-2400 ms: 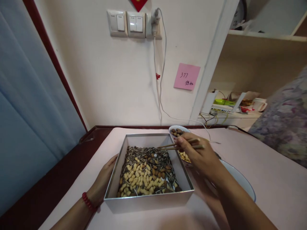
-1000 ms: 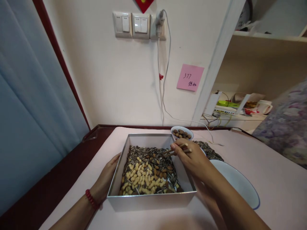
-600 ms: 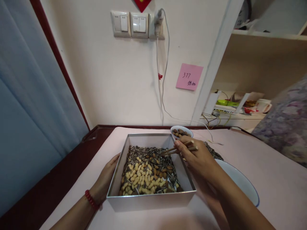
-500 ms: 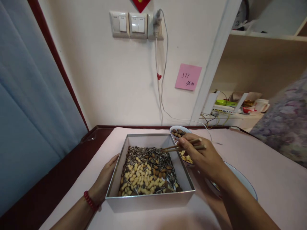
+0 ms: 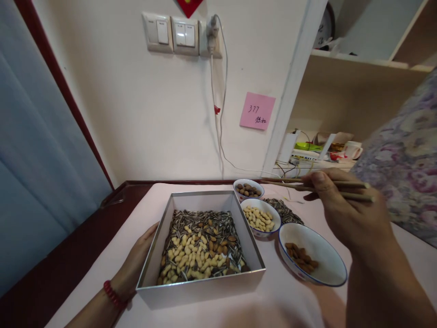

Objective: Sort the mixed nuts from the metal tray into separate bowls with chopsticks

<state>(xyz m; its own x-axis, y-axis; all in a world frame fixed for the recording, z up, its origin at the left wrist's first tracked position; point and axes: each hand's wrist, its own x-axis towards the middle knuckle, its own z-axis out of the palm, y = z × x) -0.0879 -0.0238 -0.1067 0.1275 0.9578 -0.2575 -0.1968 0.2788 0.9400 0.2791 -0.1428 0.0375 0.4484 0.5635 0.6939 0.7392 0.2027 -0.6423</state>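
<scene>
A square white box (image 5: 201, 291) with a silvery rim stands in front of me, holding sunflower seeds (image 5: 201, 218), peanuts (image 5: 191, 255) and almonds (image 5: 218, 246). My left hand (image 5: 138, 257) holds the outside of its left wall, fingertips partly hidden. In my right hand (image 5: 344, 209), closed, a pair of chopsticks (image 5: 348, 184) points left, raised above the bowls. I make out nothing between the tips. Beneath and left of it are a small bowl of round brown nuts (image 5: 248, 190), a peanut bowl (image 5: 260, 219) and a larger almond bowl (image 5: 327, 259).
A heap of sunflower seeds (image 5: 283, 210) lies on the pink table cover (image 5: 269, 296) behind the bowls. A white cable (image 5: 221, 127) runs from the wall socket to the table. A person in flowered clothing (image 5: 406, 150) is at the right, near shelves (image 5: 358, 59).
My right hand and the chopsticks have moved from over the box up and to the right, uncovering the bowls and seed heap. My left hand stays at the box. The view has shifted slightly right.
</scene>
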